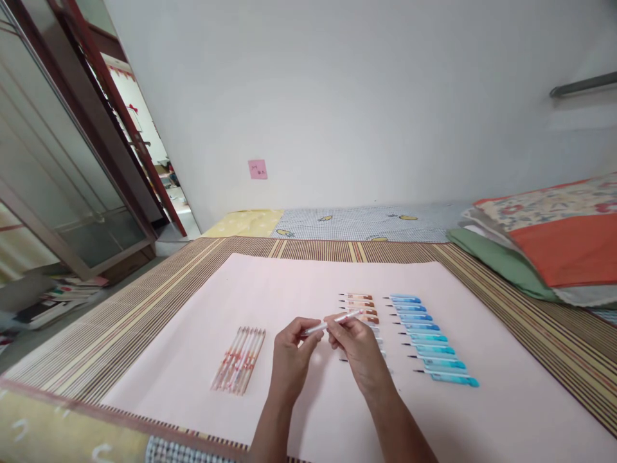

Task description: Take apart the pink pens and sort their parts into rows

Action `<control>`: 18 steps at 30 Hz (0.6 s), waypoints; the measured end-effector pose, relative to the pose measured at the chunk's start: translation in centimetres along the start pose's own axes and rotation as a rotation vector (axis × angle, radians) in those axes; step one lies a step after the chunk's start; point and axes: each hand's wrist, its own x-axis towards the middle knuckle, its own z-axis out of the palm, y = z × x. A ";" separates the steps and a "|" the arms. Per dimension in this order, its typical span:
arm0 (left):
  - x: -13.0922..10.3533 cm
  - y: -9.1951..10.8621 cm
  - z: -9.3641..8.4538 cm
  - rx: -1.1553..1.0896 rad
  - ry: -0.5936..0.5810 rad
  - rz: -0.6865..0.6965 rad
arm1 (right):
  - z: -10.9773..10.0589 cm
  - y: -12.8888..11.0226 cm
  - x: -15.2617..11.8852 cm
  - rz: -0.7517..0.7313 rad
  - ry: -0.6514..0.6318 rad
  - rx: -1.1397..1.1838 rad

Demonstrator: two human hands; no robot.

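Above the middle of a pale pink sheet (183,366), a slim white pen (349,316) is held slantwise, its right end higher. My left hand (292,350) pinches its lower left end between thumb and fingers. Closed around the middle of the pen is my right hand (357,350). Behind and partly under my right hand lies a column of pens with brown ends (359,304) and whitish ones; some are hidden. Further right, several blue and turquoise pens (429,337) lie in a stepped column, dark tips to the left. A bundle of clear pens with pinkish marks (241,359) rests at left.
The sheet lies on a striped mat (159,289) over a bed. Folded bedding (554,251) in orange and green is piled at the right. A white wall (337,116) with a pink note (258,169) stands behind. A doorway and sliding door (62,148) are at left.
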 end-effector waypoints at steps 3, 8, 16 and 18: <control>-0.2 0.2 0.5 0.045 0.030 0.005 | -0.2 0.0 0.0 -0.035 0.032 -0.021; -0.2 1.1 1.7 -0.007 -0.024 -0.034 | -0.8 -0.4 0.1 -0.089 0.050 -0.040; -0.1 0.8 1.9 0.001 -0.085 -0.090 | -1.2 -1.2 -0.2 -0.127 0.018 -0.092; 0.1 0.8 1.7 -0.035 -0.115 -0.114 | -1.3 -1.2 -0.2 -0.122 0.000 -0.095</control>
